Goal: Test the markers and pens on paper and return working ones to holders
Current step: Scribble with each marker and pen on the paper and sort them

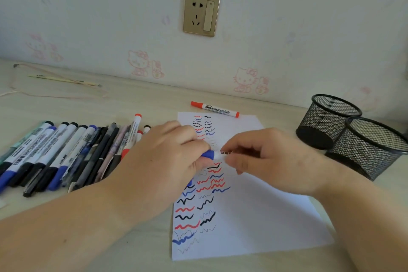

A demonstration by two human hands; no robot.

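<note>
Over the white paper (254, 216), which carries several red, blue and black squiggles, both hands hold a blue whiteboard marker (215, 154). My left hand (167, 157) grips its blue cap end. My right hand (265, 159) pinches its white barrel. A row of several markers and pens (66, 150) lies on the desk to the left. One red marker (215, 109) lies alone beyond the paper's far edge. Two black mesh holders (326, 121) (373, 148) stand at the right; I see nothing inside them.
The wall with a socket plate (201, 14) runs along the desk's far edge. A thin cable (55, 93) and slender sticks (66, 80) lie at the back left. Bare desk (136, 247) shows in front of the paper.
</note>
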